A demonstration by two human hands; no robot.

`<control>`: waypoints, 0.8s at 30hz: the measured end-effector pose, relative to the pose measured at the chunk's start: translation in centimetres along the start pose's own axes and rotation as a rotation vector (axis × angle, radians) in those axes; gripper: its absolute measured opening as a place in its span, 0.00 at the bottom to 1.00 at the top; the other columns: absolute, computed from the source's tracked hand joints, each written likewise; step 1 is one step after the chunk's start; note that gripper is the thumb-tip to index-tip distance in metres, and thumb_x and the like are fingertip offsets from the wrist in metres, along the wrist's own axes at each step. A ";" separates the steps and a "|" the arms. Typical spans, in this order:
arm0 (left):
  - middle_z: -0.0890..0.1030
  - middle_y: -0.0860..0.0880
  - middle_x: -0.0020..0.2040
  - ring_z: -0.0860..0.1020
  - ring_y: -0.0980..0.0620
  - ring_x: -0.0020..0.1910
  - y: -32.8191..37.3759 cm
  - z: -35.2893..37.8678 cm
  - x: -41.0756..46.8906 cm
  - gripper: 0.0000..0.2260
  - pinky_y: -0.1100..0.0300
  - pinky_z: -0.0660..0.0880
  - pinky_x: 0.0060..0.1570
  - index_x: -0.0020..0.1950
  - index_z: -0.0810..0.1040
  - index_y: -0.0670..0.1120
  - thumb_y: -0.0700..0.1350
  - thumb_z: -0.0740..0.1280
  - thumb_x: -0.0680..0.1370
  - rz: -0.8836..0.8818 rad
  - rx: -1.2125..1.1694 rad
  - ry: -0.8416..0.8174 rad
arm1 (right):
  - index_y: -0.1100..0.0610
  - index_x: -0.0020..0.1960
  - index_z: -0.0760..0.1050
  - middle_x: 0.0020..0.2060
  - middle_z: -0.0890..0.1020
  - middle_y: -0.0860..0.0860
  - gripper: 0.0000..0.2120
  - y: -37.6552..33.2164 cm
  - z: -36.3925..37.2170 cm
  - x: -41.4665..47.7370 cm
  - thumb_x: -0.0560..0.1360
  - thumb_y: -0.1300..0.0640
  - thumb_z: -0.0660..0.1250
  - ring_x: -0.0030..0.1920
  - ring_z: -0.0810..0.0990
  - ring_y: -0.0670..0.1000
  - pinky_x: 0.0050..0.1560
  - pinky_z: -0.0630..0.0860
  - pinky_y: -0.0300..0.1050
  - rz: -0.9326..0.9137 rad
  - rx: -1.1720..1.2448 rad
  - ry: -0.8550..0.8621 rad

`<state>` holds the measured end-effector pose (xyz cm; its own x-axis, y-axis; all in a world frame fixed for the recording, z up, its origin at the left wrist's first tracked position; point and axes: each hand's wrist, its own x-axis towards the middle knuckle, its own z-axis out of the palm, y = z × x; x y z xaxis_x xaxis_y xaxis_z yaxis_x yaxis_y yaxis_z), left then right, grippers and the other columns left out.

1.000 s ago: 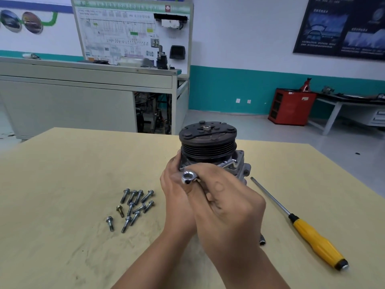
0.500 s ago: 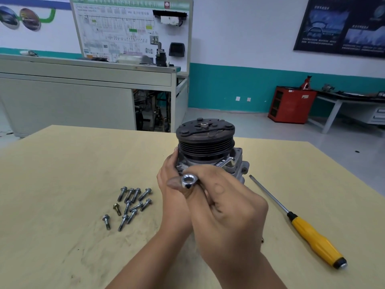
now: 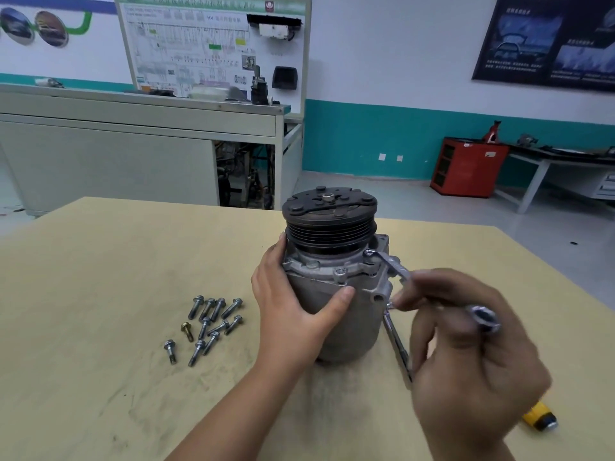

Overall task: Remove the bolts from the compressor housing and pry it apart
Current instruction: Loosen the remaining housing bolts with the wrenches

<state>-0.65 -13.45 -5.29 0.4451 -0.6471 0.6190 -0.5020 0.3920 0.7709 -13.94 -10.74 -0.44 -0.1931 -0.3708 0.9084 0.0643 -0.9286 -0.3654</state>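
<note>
Unbolting under way: left hand grips compressor housing, right hand grasps wrench; loose bolts aside, prying not begun

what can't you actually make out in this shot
Head view only:
Screwdriver: all but its yellow handle end, behind the right hand.
Whether a bolt sits under the wrench ring: the ring covers it.
Compressor far side: hidden by its own body.
Wall chart text: too small.

Pale wooden table — upright compressor near the middle, loose bolts clustered left of it, yellow-handled screwdriver lying right.
</note>
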 end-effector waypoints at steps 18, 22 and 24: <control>0.62 0.63 0.67 0.58 0.61 0.70 0.4 -0.1 -0.1 0.37 0.74 0.55 0.65 0.68 0.56 0.66 0.67 0.66 0.63 -0.036 0.001 -0.035 | 0.56 0.42 0.71 0.23 0.67 0.45 0.25 6.4 -3.2 7.5 0.81 0.43 0.42 0.17 0.58 0.44 0.28 0.68 0.33 0.743 0.445 0.038; 0.63 0.62 0.67 0.58 0.61 0.70 0.4 -0.1 -0.1 0.37 0.68 0.57 0.66 0.68 0.56 0.67 0.67 0.66 0.62 -0.038 -0.003 -0.037 | 0.53 0.38 0.65 0.22 0.64 0.45 0.23 8.6 -2.5 8.9 0.80 0.41 0.42 0.17 0.55 0.43 0.25 0.66 0.33 0.947 0.539 -0.038; 0.64 0.60 0.68 0.58 0.61 0.70 0.4 -0.2 -0.2 0.37 0.66 0.58 0.67 0.68 0.55 0.66 0.67 0.66 0.62 -0.043 -0.001 -0.041 | 0.52 0.36 0.62 0.21 0.63 0.45 0.22 9.7 -1.9 9.4 0.81 0.41 0.44 0.18 0.51 0.44 0.23 0.65 0.33 1.057 0.593 -0.073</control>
<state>-0.81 -13.09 -5.08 0.4355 -0.6896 0.5786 -0.4822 0.3641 0.7968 -16.95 -23.22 4.15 0.2804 -0.9307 0.2350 0.5987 -0.0218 -0.8007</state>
